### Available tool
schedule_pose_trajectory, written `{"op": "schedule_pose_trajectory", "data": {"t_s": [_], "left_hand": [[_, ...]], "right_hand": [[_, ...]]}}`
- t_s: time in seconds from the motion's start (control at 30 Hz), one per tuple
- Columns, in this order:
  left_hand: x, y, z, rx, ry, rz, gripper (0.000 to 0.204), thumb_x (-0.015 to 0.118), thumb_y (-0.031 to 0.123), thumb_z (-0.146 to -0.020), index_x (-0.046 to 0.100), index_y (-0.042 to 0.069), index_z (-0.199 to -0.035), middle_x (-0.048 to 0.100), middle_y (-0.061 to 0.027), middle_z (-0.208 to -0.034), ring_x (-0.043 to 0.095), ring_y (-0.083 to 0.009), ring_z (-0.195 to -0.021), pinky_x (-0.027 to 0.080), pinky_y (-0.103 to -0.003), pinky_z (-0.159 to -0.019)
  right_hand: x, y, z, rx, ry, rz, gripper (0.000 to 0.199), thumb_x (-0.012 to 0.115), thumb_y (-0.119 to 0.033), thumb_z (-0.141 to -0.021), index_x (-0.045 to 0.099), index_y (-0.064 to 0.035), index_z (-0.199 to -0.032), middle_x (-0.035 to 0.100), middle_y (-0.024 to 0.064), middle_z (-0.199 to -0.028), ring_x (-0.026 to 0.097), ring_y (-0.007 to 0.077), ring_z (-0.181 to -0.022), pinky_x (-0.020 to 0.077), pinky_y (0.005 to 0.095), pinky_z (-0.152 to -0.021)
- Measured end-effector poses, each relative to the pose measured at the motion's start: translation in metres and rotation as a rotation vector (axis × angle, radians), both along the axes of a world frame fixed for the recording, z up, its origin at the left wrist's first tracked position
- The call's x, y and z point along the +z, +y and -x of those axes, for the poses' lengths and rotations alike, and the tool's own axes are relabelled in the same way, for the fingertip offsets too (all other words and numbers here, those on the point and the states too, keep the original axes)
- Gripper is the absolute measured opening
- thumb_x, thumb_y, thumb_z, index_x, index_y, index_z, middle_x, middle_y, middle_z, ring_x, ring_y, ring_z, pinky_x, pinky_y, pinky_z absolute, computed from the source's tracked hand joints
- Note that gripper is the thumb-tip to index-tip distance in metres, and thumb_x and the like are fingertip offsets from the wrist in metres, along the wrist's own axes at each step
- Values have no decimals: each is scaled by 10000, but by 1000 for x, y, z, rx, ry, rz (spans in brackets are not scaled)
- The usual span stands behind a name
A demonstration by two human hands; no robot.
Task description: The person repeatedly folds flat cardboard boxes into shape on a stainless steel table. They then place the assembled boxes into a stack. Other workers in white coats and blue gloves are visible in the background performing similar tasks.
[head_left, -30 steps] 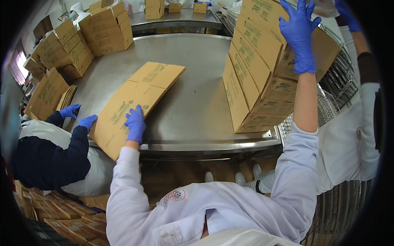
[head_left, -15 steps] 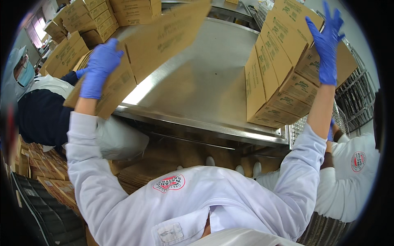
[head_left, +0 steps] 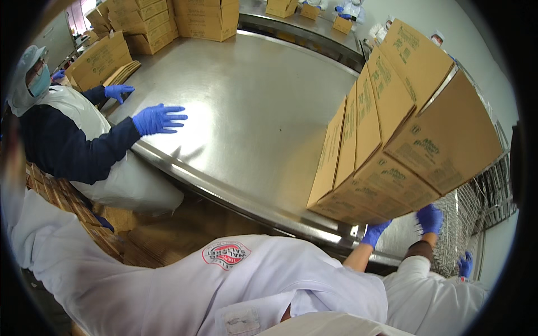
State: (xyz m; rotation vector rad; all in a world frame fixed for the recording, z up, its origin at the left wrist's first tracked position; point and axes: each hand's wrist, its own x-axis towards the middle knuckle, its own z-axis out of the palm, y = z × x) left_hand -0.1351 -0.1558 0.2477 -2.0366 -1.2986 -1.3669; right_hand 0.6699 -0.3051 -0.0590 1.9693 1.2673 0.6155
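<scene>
Several brown cardboard boxes [head_left: 358, 120] stand side by side with flaps raised at the right of the steel table [head_left: 252, 106]. My right hand [head_left: 376, 232], in a blue glove, is at the near lower edge of this row; the boxes partly hide its fingers, so I cannot tell whether it grips one. My left sleeve [head_left: 73, 246] reaches out to the lower left, and the hand itself is outside the picture. Close to my right hand is another person's blue-gloved hand [head_left: 430, 219], by the boxes' lower right corner.
At the left a person in a dark-sleeved top and white apron [head_left: 73, 129] holds both gloved hands over the table edge. Flattened cardboard [head_left: 120, 73] and stacked boxes [head_left: 145, 25] lie beyond. A wire rack [head_left: 465, 224] stands at the right. More people work farther back.
My left hand, which had a partly unfolded cardboard box, has gone out of view at the left; that box no longer shows. My right hand has come down from above the boxes to their near edge.
</scene>
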Motion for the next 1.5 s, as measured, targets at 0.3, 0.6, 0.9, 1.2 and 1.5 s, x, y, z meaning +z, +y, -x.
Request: {"op": "schedule_pose_trajectory", "data": {"t_s": [0.3,0.6,0.9,1.2,1.5], "left_hand": [[-169,84,-175,-306,303,707,332,599,304,-814,540,-7,-913,562,-138,-830,525,-245,-729,421,-353,-632],[-195,91,-199,-392,433,743,334,606,303,-809,549,-7,-921,569,-141,-842,532,-255,-735,428,-358,-639],[-174,69,-200,-356,545,688,337,612,302,-805,557,-7,-928,576,-145,-854,539,-265,-742,435,-363,-646],[-161,69,-181,-240,586,670,341,618,302,-801,566,-6,-936,582,-149,-866,545,-275,-748,442,-368,-653],[-183,48,-216,-242,565,600,344,624,301,-797,574,-6,-943,589,-153,-878,552,-284,-754,449,-373,-661]], "right_hand": [[135,66,-55,72,138,-562,533,434,-364,-824,289,-127,-1279,334,174,-1250,374,343,-1079,340,502,-831],[-88,185,413,474,1287,-646,854,454,-550,-768,74,-12,-1312,105,336,-1281,123,475,-1170,165,583,-922],[-149,339,529,224,1662,-1004,1306,546,-739,-635,-217,102,-1279,-251,496,-1201,-274,587,-1157,-111,641,-952],[-101,59,52,488,287,-15,404,377,-206,-905,379,-117,-1299,343,104,-1380,274,256,-1301,169,402,-1098],[-39,233,70,395,550,-348,481,408,-245,-851,372,-90,-1304,373,113,-1356,270,256,-1302,139,419,-1097]]}}
